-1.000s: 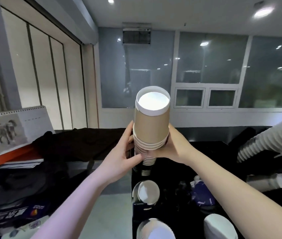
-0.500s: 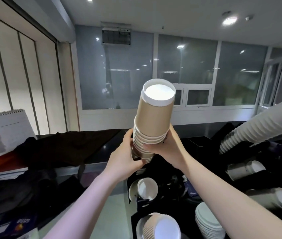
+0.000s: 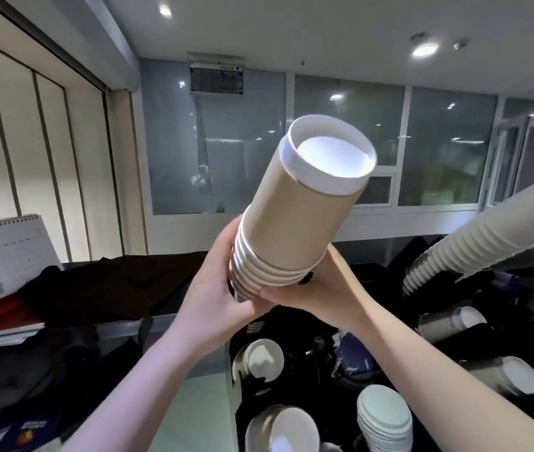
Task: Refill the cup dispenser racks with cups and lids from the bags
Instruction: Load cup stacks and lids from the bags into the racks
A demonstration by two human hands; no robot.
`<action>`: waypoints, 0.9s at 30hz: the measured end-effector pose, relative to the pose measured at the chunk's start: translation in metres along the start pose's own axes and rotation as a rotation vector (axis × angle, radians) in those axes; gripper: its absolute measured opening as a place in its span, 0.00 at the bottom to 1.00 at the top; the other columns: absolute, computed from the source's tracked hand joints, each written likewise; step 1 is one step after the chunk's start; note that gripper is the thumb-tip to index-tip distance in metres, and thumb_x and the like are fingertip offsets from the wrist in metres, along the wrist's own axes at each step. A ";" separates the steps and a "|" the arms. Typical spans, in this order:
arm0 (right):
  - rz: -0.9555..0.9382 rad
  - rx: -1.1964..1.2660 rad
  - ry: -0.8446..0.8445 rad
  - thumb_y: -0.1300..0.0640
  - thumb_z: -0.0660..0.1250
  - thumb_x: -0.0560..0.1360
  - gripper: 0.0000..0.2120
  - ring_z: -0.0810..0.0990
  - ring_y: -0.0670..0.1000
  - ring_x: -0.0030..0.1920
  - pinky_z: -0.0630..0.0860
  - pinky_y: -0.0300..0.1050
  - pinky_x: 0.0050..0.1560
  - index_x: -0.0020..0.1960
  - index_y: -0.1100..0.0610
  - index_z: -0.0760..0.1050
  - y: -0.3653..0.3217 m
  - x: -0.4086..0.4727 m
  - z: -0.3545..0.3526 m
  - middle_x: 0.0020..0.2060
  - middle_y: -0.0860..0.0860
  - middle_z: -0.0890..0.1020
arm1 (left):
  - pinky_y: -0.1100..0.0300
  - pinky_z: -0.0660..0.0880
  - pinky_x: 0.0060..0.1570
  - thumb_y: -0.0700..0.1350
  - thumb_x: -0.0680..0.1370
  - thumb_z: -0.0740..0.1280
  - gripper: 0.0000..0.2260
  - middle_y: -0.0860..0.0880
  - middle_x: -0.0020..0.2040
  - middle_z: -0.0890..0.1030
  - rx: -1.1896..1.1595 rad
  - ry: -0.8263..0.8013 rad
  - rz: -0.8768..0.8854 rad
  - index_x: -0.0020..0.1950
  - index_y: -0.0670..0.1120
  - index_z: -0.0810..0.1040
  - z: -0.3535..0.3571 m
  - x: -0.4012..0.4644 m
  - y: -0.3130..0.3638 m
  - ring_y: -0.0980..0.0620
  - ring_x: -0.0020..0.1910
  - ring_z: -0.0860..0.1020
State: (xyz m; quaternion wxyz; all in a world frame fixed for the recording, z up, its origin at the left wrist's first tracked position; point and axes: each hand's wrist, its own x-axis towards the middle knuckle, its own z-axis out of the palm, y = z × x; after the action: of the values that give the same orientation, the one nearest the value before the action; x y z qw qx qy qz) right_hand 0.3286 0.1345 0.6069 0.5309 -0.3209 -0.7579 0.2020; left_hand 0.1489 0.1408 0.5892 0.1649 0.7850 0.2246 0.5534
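Note:
A stack of brown paper cups [image 3: 295, 223] is held up in front of me, bottom end up and tilted to the right. My left hand [image 3: 216, 288] grips the stack's lower rims from the left. My right hand [image 3: 318, 291] holds the same end from the right and underneath. Below them is the black cup dispenser rack [image 3: 239, 360], with cups [image 3: 264, 358] and a pile of white lids [image 3: 384, 419] showing in its openings.
A long stack of white cups [image 3: 474, 243] leans in from the right over more grey cups [image 3: 455, 321]. Dark cloth [image 3: 109, 285] covers the counter behind. A calendar [image 3: 1, 256] and books stand at the left.
Both hands have lifted the brown cup stack higher and tipped its top to the right. The view has swung upward and to the right.

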 end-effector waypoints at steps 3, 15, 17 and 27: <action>0.088 0.006 -0.095 0.53 0.80 0.61 0.38 0.79 0.47 0.59 0.76 0.47 0.56 0.67 0.57 0.69 0.001 -0.016 -0.005 0.57 0.47 0.80 | 0.63 0.76 0.55 0.51 0.65 0.79 0.35 0.61 0.63 0.75 -0.004 -0.011 -0.060 0.68 0.62 0.66 0.004 -0.014 0.002 0.60 0.62 0.74; 0.077 0.182 -0.124 0.58 0.79 0.62 0.38 0.78 0.52 0.60 0.76 0.44 0.55 0.69 0.56 0.67 -0.012 -0.029 -0.021 0.59 0.52 0.80 | 0.63 0.74 0.54 0.57 0.60 0.79 0.40 0.67 0.60 0.76 0.148 -0.163 -0.257 0.67 0.69 0.64 0.011 -0.049 -0.020 0.65 0.58 0.76; 0.053 0.118 -0.103 0.61 0.79 0.62 0.38 0.77 0.48 0.60 0.76 0.40 0.55 0.68 0.51 0.67 -0.008 -0.030 -0.020 0.58 0.46 0.79 | 0.72 0.72 0.50 0.53 0.61 0.78 0.39 0.69 0.60 0.75 0.171 -0.143 -0.225 0.66 0.72 0.63 0.016 -0.053 -0.021 0.68 0.58 0.74; 0.098 -0.067 -0.064 0.52 0.80 0.55 0.41 0.74 0.39 0.61 0.73 0.39 0.55 0.62 0.34 0.66 0.036 -0.049 -0.002 0.57 0.33 0.75 | 0.68 0.65 0.65 0.53 0.67 0.76 0.39 0.65 0.68 0.68 0.273 -0.094 -0.367 0.69 0.69 0.57 0.016 -0.092 -0.057 0.70 0.66 0.66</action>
State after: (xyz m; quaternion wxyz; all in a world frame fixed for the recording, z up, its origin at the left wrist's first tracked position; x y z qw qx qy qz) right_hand 0.3515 0.1251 0.5511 0.4850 -0.3685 -0.7641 0.2125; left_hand 0.1280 0.1394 0.4820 0.1652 0.7710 0.4285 0.4412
